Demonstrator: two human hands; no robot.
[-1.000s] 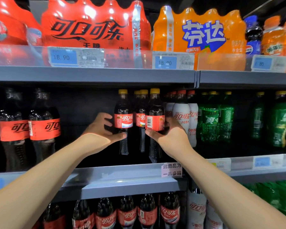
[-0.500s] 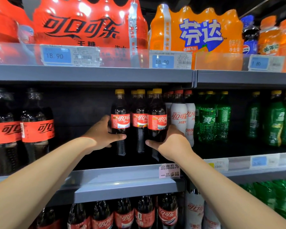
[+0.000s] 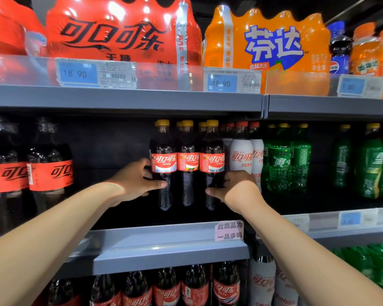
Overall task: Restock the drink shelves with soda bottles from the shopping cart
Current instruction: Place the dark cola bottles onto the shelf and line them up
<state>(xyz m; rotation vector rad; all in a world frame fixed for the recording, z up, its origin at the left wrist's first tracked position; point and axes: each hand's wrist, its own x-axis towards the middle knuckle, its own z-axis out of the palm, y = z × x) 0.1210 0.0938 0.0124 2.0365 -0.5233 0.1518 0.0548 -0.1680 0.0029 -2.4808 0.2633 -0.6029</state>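
Three yellow-capped cola bottles stand in a front row on the middle shelf (image 3: 164, 234). My left hand (image 3: 137, 181) grips the left cola bottle (image 3: 164, 164), thumb across its lower body and fingers behind it. My right hand (image 3: 237, 188) grips the right cola bottle (image 3: 212, 162) from its right side, thumb in front. The middle cola bottle (image 3: 188, 162) stands between them, untouched. More yellow caps show behind the row. The shopping cart is out of view.
White cola bottles (image 3: 241, 157) and green soda bottles (image 3: 281, 162) stand to the right. Large cola bottles (image 3: 50, 173) stand at far left, with a dark gap between. Shrink-wrapped red packs (image 3: 119, 38) and an orange pack (image 3: 270, 45) fill the upper shelf. More bottles (image 3: 195, 286) stand below.
Both hands have pushed the outer bottles inward and turned them, so the three front bottles now stand close together in an even row with labels facing out.
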